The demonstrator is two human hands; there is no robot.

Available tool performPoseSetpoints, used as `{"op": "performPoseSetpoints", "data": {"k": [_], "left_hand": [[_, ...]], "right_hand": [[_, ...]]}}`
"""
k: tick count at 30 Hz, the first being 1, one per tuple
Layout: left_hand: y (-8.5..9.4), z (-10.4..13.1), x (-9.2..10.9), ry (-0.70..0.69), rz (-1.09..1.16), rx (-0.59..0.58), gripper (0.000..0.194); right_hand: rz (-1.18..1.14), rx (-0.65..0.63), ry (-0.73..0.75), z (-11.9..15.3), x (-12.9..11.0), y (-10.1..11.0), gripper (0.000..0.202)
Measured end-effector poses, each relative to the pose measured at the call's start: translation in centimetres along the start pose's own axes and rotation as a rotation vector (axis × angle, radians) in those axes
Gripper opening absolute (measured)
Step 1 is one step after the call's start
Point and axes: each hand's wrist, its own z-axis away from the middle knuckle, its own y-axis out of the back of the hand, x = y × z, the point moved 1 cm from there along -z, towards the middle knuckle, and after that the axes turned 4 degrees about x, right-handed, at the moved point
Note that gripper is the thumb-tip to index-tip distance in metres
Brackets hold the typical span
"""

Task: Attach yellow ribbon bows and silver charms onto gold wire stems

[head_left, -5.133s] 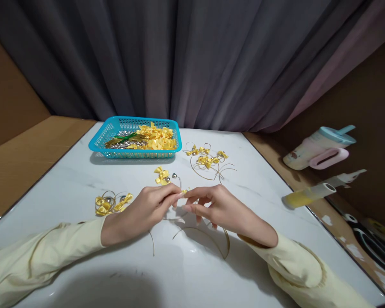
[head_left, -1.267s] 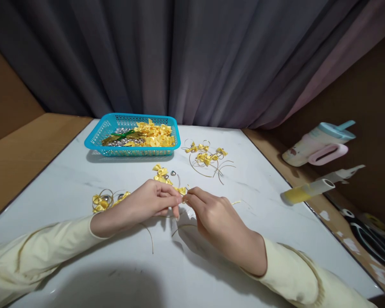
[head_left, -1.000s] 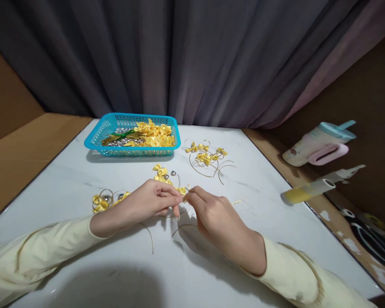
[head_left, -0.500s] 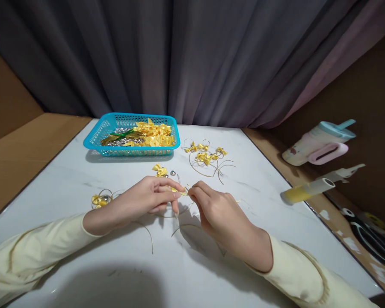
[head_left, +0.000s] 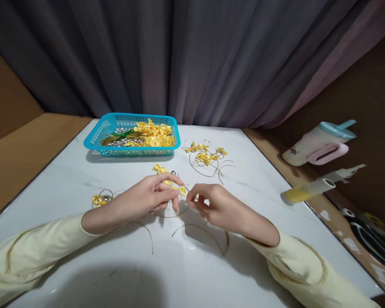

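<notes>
Between the thumb and fingers of my left hand point(head_left: 157, 194) is a small yellow ribbon bow point(head_left: 181, 191). Close beside it, my right hand point(head_left: 220, 205) has its fingertips pinched on a thin gold wire point(head_left: 188, 187); a short end sticks up past them, and the rest is partly hidden by the hand. Just beyond my left fingers lie more yellow bows point(head_left: 159, 168) and a shiny silver bead point(head_left: 173, 173). Curved wires rest on the white tabletop under and near both hands, one wire point(head_left: 151, 237) by my left wrist.
A blue basket point(head_left: 91, 142) at the back left holds yellow bows, silver beads and a tied wire bundle. Bows with wire loops point(head_left: 207, 159) lie at back right, another bow point(head_left: 99, 200) at left. Along the right edge are a tumbler point(head_left: 303, 147), a glue bottle point(head_left: 308, 190) and scissors point(head_left: 372, 239).
My right hand has turned and its fingers have loosened from a tight curl into a pinch, slightly apart from the bow. More of the bow shows; my left hand is nearly still.
</notes>
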Motion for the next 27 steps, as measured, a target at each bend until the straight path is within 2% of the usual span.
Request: {"op": "performPoseSetpoints", "data": {"k": [3, 8, 11, 15, 21, 27], "left_hand": [[0.0, 0.0, 0.2, -0.001, 0.014, -0.017, 0.025], [0.0, 0.0, 0.3, 0.008, 0.021, -0.025, 0.025], [0.0, 0.1, 0.2, 0.002, 0.055, -0.012, 0.022], [-0.1, 0.2, 0.0, 0.000, 0.099, -0.033, 0.017], [-0.1, 0.4, 0.5, 0.036, 0.080, -0.028, 0.023], [0.1, 0.7, 1.2, 0.066, 0.076, -0.022, 0.031]], "right_hand": [[-0.037, 0.047, -0.017, -0.2, 0.2, 0.2, 0.021], [-0.163, 0.064, -0.023, -0.4, 0.0, -0.3, 0.030], [-0.335, -0.006, -0.079, -0.6, -0.2, -0.6, 0.027], [-0.608, -0.135, -0.180, -0.8, -0.1, -0.8, 0.034], [-0.775, -0.200, -0.219, -0.9, 0.2, -0.7, 0.031], [-0.939, -0.384, -0.242, -0.9, 0.4, -0.5, 0.026]]}}
